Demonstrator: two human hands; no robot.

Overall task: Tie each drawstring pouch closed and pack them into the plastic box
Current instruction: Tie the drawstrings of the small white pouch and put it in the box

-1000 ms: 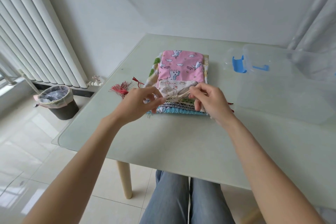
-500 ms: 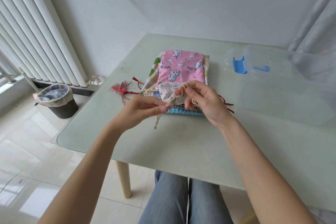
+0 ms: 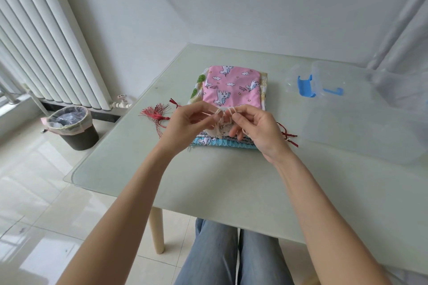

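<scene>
While both hands work at its mouth, the pink pouch [image 3: 231,88] lies flat on top of a stack of pouches [image 3: 222,142] near the middle of the desk [image 3: 231,180]. It looks light, soft and limp, so I judge it would sag if lifted by one corner; the gathered neck or the cords are the sensible hold. The cream drawstring [image 3: 223,112] is thin and probably slips, needing a tight pinch. The left hand [image 3: 187,122] pinches one strand and the right hand [image 3: 254,127] pinches the other, fingers curled, just above the pouch's near edge. At 9 o'clock from the stack lies a red tassel [image 3: 155,114]; at 3 o'clock, well apart, sits the clear plastic box [image 3: 370,122] with a blue clip [image 3: 305,87]. Loose red cords [image 3: 287,134] at the stack's right side could snag on the way across.
</scene>
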